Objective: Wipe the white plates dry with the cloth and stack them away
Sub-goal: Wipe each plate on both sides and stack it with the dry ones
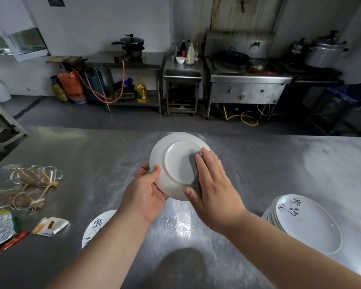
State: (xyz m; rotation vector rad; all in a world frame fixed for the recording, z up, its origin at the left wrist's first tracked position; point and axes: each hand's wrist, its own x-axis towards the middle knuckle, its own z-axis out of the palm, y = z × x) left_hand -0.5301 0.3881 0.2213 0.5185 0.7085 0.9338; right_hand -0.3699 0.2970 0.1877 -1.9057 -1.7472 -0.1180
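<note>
A white plate is held above the steel table, tilted with its underside toward me. My left hand grips its lower left rim, thumb on the back. My right hand lies flat with straight fingers and presses a grey cloth against the plate's back, right of the foot ring. A stack of white plates with black brush writing sits at the right. A single plate with similar writing lies at the lower left, partly hidden by my left forearm.
The steel table fills the foreground. Clear wrappers with wooden sticks and food packets lie at its left. Beyond the table stand a stove unit, a metal bench with a pot, gas cylinders and a plastic stool.
</note>
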